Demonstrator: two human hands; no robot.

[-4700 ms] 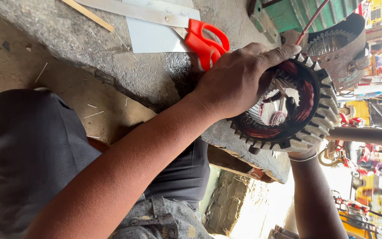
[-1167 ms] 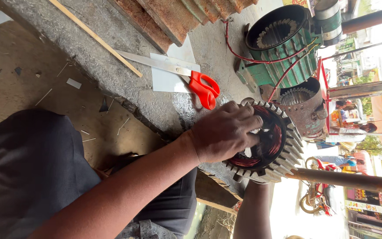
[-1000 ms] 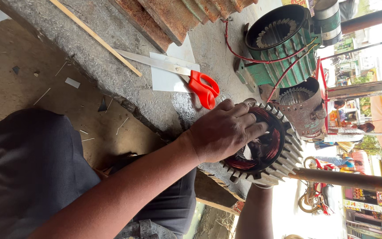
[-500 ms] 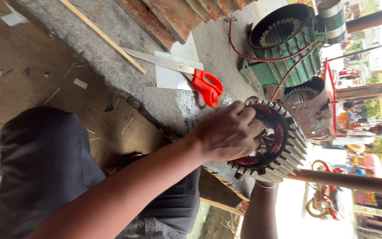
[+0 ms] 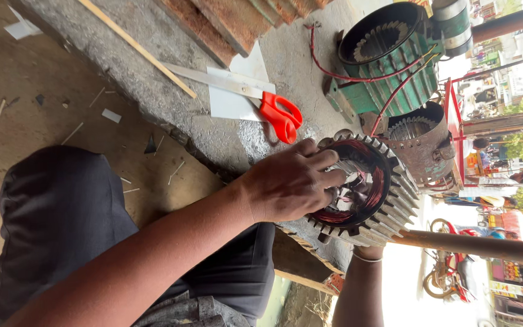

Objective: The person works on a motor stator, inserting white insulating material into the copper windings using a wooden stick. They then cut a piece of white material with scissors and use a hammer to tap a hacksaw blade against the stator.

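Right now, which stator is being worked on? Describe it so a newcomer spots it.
On the concrete ledge, past the orange scissors, three stators sit. It is the nearest one, the finned stator under the hand. Only it shows copper windings; the green stator and rusty stator are bare.

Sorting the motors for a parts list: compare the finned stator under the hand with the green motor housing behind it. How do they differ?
The finned stator has bare grey metal fins; the green housing is painted. The stator shows reddish-copper windings in its bore; the housing's bore shows only bare slot teeth, no windings visible. A hand rests on the stator, fingers in the bore; the housing stands untouched, with red wires trailing over it. Both are round, hollow and open towards the camera.
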